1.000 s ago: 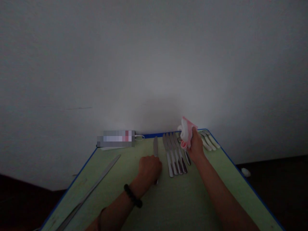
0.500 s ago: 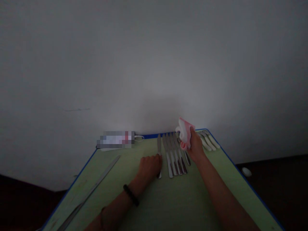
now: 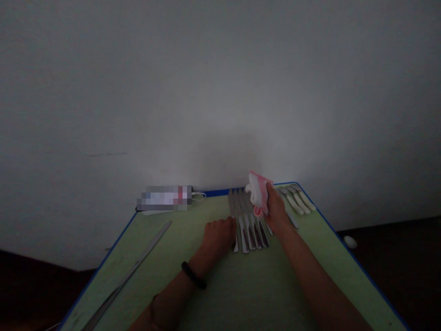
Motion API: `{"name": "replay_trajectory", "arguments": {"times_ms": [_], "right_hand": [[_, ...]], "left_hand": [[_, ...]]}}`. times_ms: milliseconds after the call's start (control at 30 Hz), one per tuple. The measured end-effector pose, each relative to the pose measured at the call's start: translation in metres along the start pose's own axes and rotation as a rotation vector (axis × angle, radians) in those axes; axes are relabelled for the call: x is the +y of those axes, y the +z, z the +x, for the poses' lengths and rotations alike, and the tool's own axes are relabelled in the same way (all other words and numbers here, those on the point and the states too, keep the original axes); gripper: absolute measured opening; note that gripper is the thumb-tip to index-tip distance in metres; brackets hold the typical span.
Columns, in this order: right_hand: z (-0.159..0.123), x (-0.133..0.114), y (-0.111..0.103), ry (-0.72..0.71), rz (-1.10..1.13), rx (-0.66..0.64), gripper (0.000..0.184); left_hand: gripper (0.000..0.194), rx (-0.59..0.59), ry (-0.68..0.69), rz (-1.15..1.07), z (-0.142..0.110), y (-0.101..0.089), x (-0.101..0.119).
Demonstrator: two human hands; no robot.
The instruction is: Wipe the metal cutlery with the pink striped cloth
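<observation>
My left hand (image 3: 217,234) rests curled on the green table (image 3: 241,285), its fingers closed on a table knife (image 3: 232,212) that now lies at the left end of a row of several table knives (image 3: 250,220). My right hand (image 3: 277,212) hovers over the right end of that row, shut on a bunched pink and white cloth (image 3: 257,194). A dark bead bracelet sits on my left wrist.
Several white-handled utensils (image 3: 296,200) lie at the back right corner. A long metal blade (image 3: 131,271) lies diagonally at the left. A blurred packet (image 3: 164,198) sits at the back edge by the white wall. The table has a blue rim.
My left hand slid the single knife to the right until it joined the row of knives. My right hand with the cloth shifted slightly left.
</observation>
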State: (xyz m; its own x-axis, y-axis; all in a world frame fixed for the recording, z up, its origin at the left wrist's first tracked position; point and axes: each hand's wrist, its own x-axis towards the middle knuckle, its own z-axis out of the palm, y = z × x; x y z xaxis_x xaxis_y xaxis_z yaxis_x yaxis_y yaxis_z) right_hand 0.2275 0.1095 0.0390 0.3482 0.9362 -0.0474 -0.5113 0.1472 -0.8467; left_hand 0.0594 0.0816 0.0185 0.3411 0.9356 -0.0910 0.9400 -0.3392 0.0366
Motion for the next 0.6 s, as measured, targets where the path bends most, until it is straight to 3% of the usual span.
{"name": "replay_trajectory", "arguments": {"times_ms": [167,333,500,600], "right_hand": [[-0.009,0.014,0.01,0.063,-0.014,-0.055,0.039],[-0.016,0.015,0.02,0.221,0.222,0.001,0.027],[-0.03,0.005,0.029,0.377,0.469,-0.199,0.025],[-0.032,0.011,0.04,0.394,0.516,-0.261,0.021]], "left_hand": [[0.043,-0.024,0.031,-0.068,0.0,0.0,-0.018],[0.038,-0.062,0.103,-0.145,-0.003,-0.007,-0.044],[0.031,-0.101,0.158,-0.203,-0.016,-0.02,-0.075],[0.026,-0.124,0.165,-0.204,-0.025,-0.029,-0.09]]}}
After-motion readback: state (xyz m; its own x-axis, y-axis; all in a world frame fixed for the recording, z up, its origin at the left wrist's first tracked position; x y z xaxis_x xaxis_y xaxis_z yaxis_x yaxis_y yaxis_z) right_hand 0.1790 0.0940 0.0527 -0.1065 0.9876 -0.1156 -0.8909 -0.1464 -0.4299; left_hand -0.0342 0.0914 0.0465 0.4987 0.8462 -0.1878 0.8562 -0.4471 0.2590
